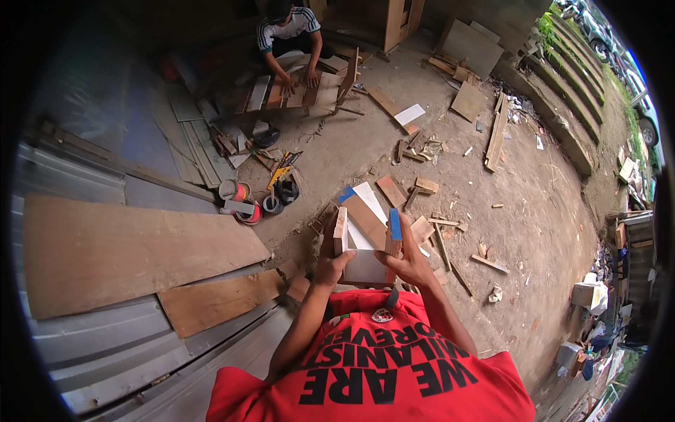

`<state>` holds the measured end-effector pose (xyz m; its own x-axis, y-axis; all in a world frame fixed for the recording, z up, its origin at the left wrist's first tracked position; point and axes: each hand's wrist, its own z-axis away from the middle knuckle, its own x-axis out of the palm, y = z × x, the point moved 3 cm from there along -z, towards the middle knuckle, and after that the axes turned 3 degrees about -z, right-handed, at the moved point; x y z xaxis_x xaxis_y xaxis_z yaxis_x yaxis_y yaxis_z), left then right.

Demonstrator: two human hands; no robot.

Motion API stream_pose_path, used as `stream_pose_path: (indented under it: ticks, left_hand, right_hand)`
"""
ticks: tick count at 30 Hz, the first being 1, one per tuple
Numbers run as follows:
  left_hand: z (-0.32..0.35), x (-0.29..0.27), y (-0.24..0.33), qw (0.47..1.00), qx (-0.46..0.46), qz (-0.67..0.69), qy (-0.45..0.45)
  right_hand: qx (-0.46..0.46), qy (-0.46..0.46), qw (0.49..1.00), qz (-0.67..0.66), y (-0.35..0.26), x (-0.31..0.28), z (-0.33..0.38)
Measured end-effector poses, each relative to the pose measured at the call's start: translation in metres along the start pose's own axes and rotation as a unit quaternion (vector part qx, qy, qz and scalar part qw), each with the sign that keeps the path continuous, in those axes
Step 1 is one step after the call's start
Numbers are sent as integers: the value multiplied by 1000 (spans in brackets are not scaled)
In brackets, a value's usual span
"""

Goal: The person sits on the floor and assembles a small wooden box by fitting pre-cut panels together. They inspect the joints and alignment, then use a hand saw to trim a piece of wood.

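Note:
A U-shaped piece made of short boards [363, 268] is in front of my body, with a pale panel between two upright sides. My left hand [330, 259] grips the left side board [340, 231], its thumb on the inner edge. On the other side, my right hand [410, 261] is closed round the right side board [394, 232], which has a blue upper end. Just beyond, a brown plank [365, 219] and a white strip [371, 200] lie at a slant. Whether these touch the held piece I cannot tell.
Large plywood sheets [126, 253] lie on corrugated metal at the left. Paint cans [249, 211] and a yellow-handled saw [281, 171] stand beyond them. Wood scraps [443, 239] litter the dirt floor at the right. Another person [287, 35] works over boards at the back.

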<state>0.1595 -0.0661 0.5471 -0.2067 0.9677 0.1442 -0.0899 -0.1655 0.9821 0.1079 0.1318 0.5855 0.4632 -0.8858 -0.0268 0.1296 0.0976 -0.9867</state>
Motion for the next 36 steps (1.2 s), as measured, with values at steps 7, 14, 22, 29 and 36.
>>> stream_pose_path:
  ticks: [7,14,22,29,36]
  left_hand:
    - [-109,-61,-14,976,-209,28,-60]
    - [-222,-113,11,987,-94,-4,-130]
    - [-272,-73,21,960,-106,14,-258]
    - [-274,-26,-1,920,-209,20,-331]
    - [-235,-22,-76,870,-379,-39,-313]
  right_hand:
    - [42,39,998,-14,7,25,-103]
    - [61,179,982,-6,-6,75,-193]
    - [133,305,941,-66,-7,66,-184]
    - [107,343,931,-60,22,43,-158]
    - [239,374,891,-94,87,50,-107]
